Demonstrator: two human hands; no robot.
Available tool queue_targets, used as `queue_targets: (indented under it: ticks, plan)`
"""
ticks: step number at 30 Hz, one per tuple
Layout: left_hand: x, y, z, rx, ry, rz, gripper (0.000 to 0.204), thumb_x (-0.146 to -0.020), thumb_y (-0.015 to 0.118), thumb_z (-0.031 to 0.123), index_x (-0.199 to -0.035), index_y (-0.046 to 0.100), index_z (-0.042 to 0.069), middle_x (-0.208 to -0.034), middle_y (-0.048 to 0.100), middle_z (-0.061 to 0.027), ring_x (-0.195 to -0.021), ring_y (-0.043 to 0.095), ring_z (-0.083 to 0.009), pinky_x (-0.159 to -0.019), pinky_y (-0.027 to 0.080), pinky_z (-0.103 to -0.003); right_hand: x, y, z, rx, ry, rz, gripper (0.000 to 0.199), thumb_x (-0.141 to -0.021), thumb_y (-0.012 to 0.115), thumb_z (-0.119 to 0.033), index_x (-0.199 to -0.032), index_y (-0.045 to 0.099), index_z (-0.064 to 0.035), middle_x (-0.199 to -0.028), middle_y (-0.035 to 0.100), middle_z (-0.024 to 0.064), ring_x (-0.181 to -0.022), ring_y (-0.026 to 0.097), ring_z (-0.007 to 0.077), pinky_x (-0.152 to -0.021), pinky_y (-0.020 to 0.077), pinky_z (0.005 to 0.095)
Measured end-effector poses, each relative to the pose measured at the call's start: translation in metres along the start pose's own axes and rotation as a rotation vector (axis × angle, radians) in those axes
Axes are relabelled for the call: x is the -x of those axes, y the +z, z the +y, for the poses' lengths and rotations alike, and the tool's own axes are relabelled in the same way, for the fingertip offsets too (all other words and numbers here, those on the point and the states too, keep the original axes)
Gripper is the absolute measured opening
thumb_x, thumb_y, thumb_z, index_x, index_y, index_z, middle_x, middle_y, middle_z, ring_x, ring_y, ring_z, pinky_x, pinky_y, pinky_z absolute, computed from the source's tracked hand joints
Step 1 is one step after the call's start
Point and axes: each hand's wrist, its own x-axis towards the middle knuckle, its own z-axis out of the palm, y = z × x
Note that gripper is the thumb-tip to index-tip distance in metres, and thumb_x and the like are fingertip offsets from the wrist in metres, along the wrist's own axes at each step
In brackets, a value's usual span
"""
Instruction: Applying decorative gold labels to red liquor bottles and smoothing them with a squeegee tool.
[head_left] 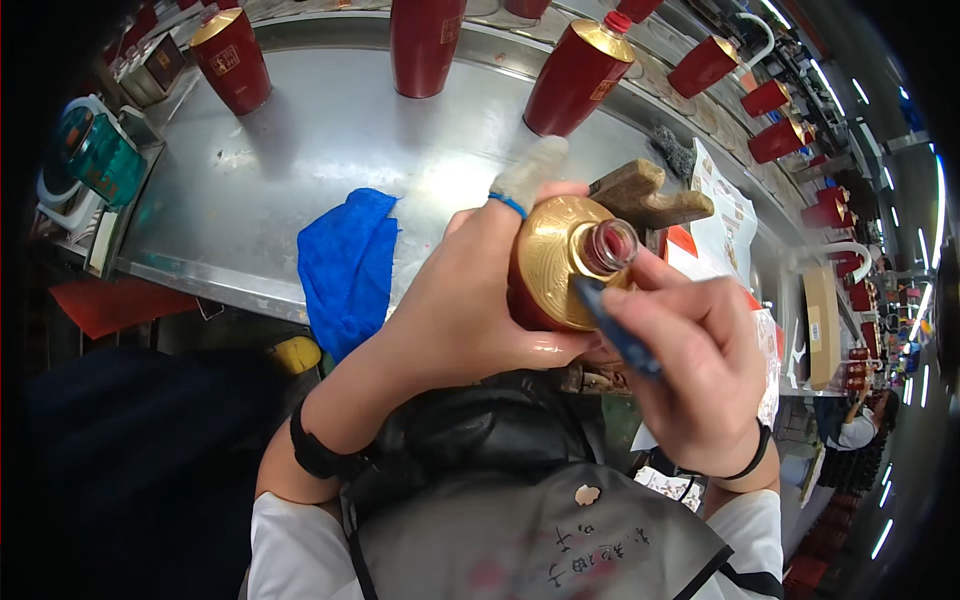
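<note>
My left hand (pixel 470 285) is wrapped round a dark red bottle (pixel 560 255) with an embossed gold shoulder. The bottle leans toward me, its glass neck uncovered. One finger of that hand wears a pale finger cover (pixel 538 172) with a blue band at its base. Between the fingers of my right hand (pixel 705 350) is a slim dark blue tool (pixel 625 335), whose tip touches the gold shoulder beside the neck. What kind of tool it is I cannot make out. Just beyond the bottle sits a notched wooden block (pixel 655 200).
A blue cloth (pixel 348 265) hangs over the near edge of the metal table (pixel 220 220). Red bottles (pixel 580 78) stand farther back, with several more along a line to the right. A teal container (pixel 105 160) is at far left. Another person (pixel 858 430) is at far right.
</note>
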Motion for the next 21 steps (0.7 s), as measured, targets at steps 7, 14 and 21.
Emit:
queue_targets:
  ticks: [7,14,21]
  plan:
    - [0.003,0.013,-0.009,-0.142,-0.005,0.163,0.092,-0.059,0.096,0.034,-0.133,0.052,0.002,-0.122,0.062,-0.0166,-0.112,0.058,-0.0415,-0.101,0.04,-0.05,-0.001,-0.011,0.001,-0.204,-0.038,-0.104,0.048,-0.067,0.066,0.015,-0.112,0.073,-0.0001,-0.09,0.065,0.0129,-0.087,0.067,0.0291,-0.111,0.0454,0.062]
    - [0.001,0.016,-0.009,-0.121,0.034,0.169,0.088,-0.059,0.097,0.032,-0.13,0.056,0.001,-0.124,0.061,-0.0165,-0.112,0.054,-0.0403,-0.1,0.041,-0.048,0.011,-0.009,0.005,-0.079,-0.043,-0.21,0.054,-0.061,0.066,0.016,-0.112,0.074,-0.0019,-0.093,0.062,0.0146,-0.094,0.068,0.0322,-0.111,0.0459,0.0622]
    - [0.005,0.023,-0.011,-0.105,0.018,0.212,0.097,-0.059,0.097,0.032,-0.137,0.049,0.0,-0.126,0.063,-0.0139,-0.115,0.053,-0.0374,-0.101,0.042,-0.048,0.013,-0.001,0.005,0.098,-0.166,-0.053,0.038,-0.066,0.078,0.004,-0.104,0.077,0.0013,-0.087,0.062,0.0128,-0.081,0.068,0.0254,-0.098,0.059,0.0513]
